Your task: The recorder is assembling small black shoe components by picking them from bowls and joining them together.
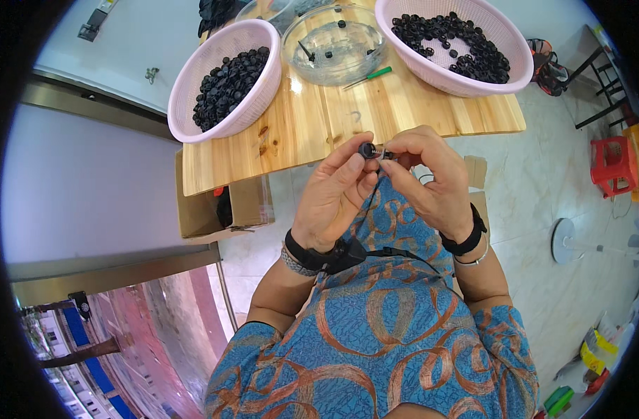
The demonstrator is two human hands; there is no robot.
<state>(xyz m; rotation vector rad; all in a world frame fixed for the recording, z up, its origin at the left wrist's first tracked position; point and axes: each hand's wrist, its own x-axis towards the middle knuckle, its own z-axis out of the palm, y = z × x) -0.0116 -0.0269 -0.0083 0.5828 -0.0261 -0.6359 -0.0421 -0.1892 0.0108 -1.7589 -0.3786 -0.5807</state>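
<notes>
Over my lap, close to the table's front edge, both hands meet at fingertip height. My left hand pinches a small black round plastic part between thumb and fingers. Facing it, my right hand has thumb and forefinger closed on a second small dark piece. Between the two pieces is a short, thin, light-coloured bit, too small to make out. The fingers partly hide both pieces.
On the wooden table stand a left pink basket and a right pink basket, both holding many small black parts. Between them are a clear round tray and a green-handled screwdriver. A cardboard box sits below.
</notes>
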